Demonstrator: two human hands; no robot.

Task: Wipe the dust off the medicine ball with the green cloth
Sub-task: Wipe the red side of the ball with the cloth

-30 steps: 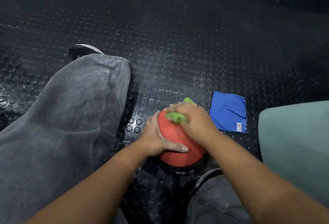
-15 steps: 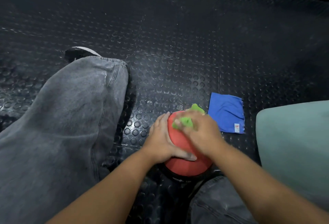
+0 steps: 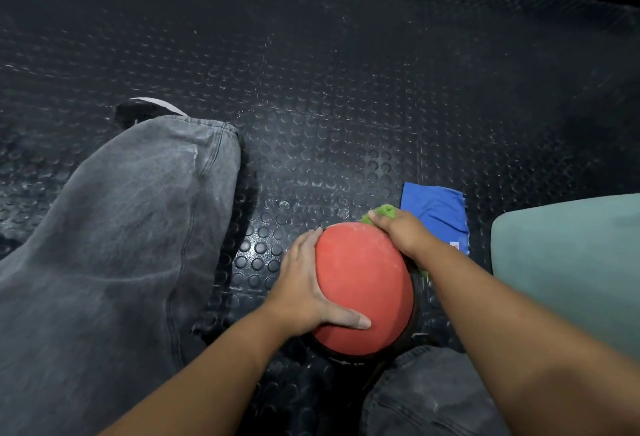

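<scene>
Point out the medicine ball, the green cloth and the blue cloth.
medicine ball (image 3: pixel 363 283): head view, bare red top.
green cloth (image 3: pixel 385 211): head view, upper bunched end.
blue cloth (image 3: pixel 434 210): head view, flat middle.

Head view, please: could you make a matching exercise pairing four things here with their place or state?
1. medicine ball
2. green cloth
3. blue cloth
4. left hand

A. flat on the floor, untouched
B. red, whitish dust on top
C. held under the right hand
D. rests on the ball's left side

Pairs: 1-B, 2-C, 3-A, 4-D
</scene>
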